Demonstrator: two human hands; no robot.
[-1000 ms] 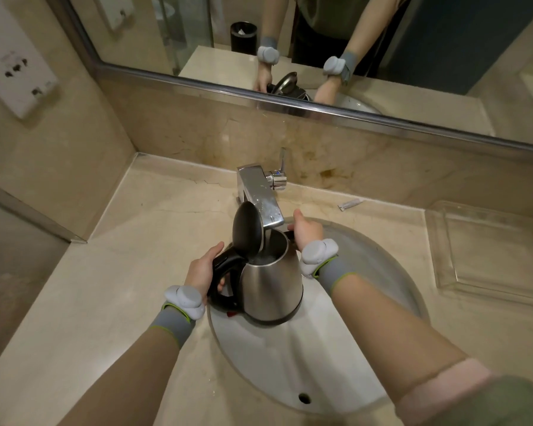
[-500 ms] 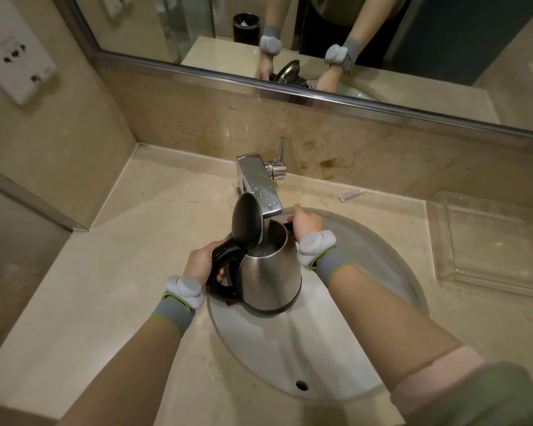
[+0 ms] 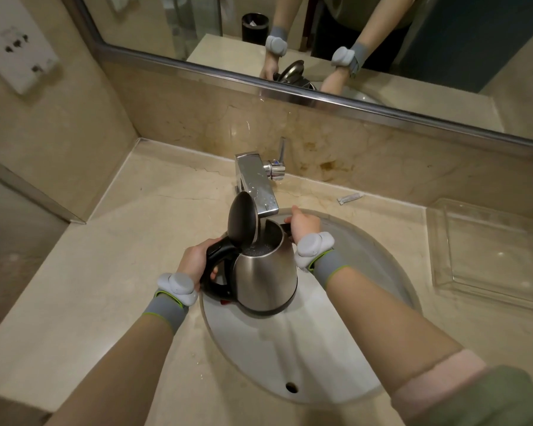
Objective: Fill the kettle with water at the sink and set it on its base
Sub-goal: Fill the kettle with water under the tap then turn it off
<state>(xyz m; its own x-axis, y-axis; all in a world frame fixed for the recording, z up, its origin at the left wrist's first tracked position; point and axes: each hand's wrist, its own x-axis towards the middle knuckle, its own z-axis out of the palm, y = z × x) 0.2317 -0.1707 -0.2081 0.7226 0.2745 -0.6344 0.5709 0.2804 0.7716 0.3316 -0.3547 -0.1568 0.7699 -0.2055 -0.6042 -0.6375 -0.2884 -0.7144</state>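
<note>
Filling step. Left hand (image 3: 194,261) wrapped tight around the handle, kettle (image 3: 266,279) held over the sink (image 3: 391,272), lid up, mouth under the faucet (image 3: 256,186). Right hand (image 3: 303,224) steadies the far rim from the handle. Next, probably: shut tap, close lid, find base; none visible.

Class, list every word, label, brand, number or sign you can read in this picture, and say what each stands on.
None can be read.
Wall plate: faint grey marks above the sockets, too blurred to read.
Sachet on the counter: any print too small to read.
Tap lever: a red and blue mark, no letters legible.
Kettle, held by the left hand and right hand: no brand visible.
</note>
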